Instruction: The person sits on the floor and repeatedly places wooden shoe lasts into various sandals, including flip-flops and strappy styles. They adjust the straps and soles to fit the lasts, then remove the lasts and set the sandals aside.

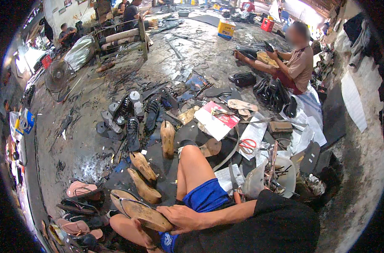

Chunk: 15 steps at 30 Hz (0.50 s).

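A wooden shoe last [147, 214] with a thin dark strap across its toe end lies over my lap, sole side up. My right hand [181, 217] is closed round its heel end. Low beside my bent knee, my left hand [144, 235] presses against the near edge of the last; most of its fingers are hidden beneath. Just beyond, two bare wooden lasts [143, 185] lie on a dark mat, and another wooden last [167, 139] stands farther off. Left of my knee are several pink and black sandals [82, 189].
Black strappy sandals [133, 133] cluster ahead. Right of my leg lie red-handled scissors [247, 146], papers and a pale tub [285, 168] of tools. A person [299, 67] sits at the right, holding a dark shoe. A fan [59, 76] stands far left; a yellow box [226, 29] is far back.
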{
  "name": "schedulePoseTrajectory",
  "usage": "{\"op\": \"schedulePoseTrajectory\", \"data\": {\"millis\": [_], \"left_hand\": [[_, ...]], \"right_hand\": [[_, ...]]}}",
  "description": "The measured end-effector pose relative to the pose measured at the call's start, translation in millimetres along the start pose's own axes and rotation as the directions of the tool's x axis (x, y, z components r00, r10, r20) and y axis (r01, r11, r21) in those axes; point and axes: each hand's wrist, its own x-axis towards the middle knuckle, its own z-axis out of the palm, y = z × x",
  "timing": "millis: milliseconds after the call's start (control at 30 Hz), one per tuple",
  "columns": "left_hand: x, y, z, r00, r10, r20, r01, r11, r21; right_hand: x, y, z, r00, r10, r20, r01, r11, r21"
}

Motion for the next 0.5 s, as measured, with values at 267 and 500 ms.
{"op": "schedulePoseTrajectory", "data": {"millis": [267, 500], "left_hand": [[-46.2, 23.8, 8.4, 0.994, -0.095, -0.05, 0.102, 0.979, 0.177], [-63.3, 26.0, 12.8, 0.989, -0.129, -0.071, 0.141, 0.967, 0.213]], "right_hand": [[-19.2, -3.2, 17.7, 0.934, 0.143, 0.327, -0.354, 0.485, 0.8], [-45.3, -5.3, 25.0, 0.952, -0.03, 0.304, -0.287, 0.255, 0.924]]}}
